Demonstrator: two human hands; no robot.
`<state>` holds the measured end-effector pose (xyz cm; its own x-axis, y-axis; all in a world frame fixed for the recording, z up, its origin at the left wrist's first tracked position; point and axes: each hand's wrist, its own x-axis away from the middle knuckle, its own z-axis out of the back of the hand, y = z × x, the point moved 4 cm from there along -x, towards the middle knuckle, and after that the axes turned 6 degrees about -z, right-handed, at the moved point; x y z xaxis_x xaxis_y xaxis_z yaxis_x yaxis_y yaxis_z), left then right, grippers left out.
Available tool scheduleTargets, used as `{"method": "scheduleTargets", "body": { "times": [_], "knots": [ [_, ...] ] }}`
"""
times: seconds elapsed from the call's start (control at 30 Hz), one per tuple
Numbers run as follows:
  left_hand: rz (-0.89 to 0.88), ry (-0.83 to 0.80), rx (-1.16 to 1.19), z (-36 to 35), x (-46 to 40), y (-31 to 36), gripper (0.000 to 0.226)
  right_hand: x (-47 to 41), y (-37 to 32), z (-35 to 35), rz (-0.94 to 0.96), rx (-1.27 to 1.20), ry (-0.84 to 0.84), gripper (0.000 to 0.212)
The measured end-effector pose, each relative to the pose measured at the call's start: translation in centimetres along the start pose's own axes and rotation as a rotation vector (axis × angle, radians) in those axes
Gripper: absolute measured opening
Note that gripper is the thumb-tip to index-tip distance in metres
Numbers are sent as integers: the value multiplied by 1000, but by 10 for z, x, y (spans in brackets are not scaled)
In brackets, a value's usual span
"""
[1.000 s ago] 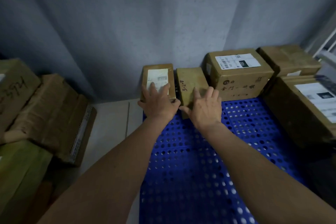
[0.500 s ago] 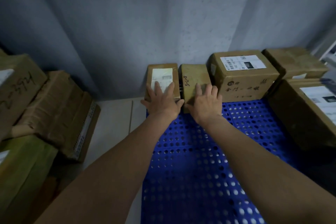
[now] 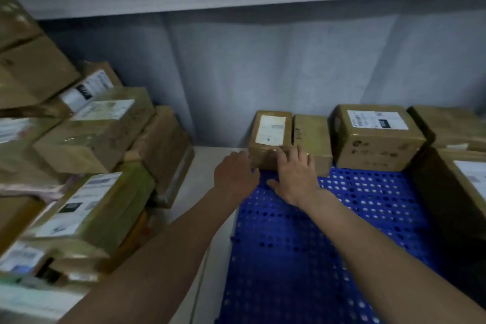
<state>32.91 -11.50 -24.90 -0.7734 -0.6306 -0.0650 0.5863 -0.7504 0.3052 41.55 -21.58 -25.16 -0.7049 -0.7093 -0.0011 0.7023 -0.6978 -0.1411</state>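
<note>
Two small cardboard parcels stand side by side at the far end of a blue perforated pallet (image 3: 328, 231), against the grey wall. The left parcel (image 3: 271, 131) carries a white label; the right parcel (image 3: 313, 137) is plain with handwriting. My left hand (image 3: 235, 176) sits at the near left corner of the labelled parcel, fingers loosely bent, holding nothing. My right hand (image 3: 294, 173) lies with straight fingers against the near faces of both parcels, where they meet.
A larger labelled box (image 3: 376, 139) and more boxes (image 3: 452, 126) line the pallet's back and right side. A tall untidy pile of parcels (image 3: 86, 144) fills the left. Pale floor (image 3: 205, 171) shows between pile and pallet.
Both hands have slid back off the tops of the two parcels toward their near edges. The view has swung left, showing more of the parcel pile.
</note>
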Motion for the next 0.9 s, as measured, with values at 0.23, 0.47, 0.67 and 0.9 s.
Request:
{"method": "scheduleTargets", "body": {
  "times": [0.23,0.47,0.67,0.9],
  "knots": [
    [46,109,-146,72,52,-52,48,17,-80,26,248,-42,-35,73],
    [244,255,-308,159,115,-83,29,41,-160,59,454,-138,-22,70],
    [282,290,-196,194,147,-115,33,58,-194,80,550,-186,-22,80],
    [348,343,-175,232,156,-160,38,62,-227,104,553,-206,32,82]
  ]
}}
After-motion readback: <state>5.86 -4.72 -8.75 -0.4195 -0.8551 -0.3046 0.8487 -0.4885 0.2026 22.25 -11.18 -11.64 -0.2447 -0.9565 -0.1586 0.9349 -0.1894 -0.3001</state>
